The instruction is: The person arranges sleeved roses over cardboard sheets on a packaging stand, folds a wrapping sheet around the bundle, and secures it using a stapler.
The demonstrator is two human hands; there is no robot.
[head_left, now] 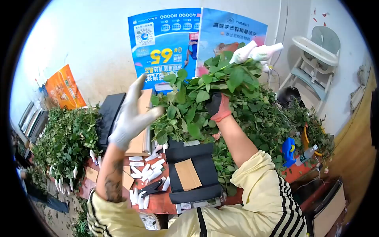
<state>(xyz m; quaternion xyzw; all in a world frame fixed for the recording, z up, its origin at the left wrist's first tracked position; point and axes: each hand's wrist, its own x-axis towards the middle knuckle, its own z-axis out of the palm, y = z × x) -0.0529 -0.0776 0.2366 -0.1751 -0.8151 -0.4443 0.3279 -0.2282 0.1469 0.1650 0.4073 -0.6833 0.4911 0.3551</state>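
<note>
My left hand [133, 116], in a white glove, is raised with thumb and fingers apart and holds nothing. Wrapped round leafy green stems is my right hand [219, 106], in a red and black glove. Those stems [201, 87] reach up to flower heads in white sleeves [252, 52] at the upper right. Below the hands lies a black open wrap [193, 150] with a brown cardboard piece [188, 174] on it. Many white sleeves [152, 172] and a black stapler [153, 188] lie to its left.
More leafy stems [67, 142] are heaped at the left and right. A black box [110, 114] and a cardboard stack [143, 134] stand behind my left hand. At the right are a blue tool [289, 152], a bottle [307, 155] and a high chair [316, 59]. A person's leg [47, 200] shows lower left.
</note>
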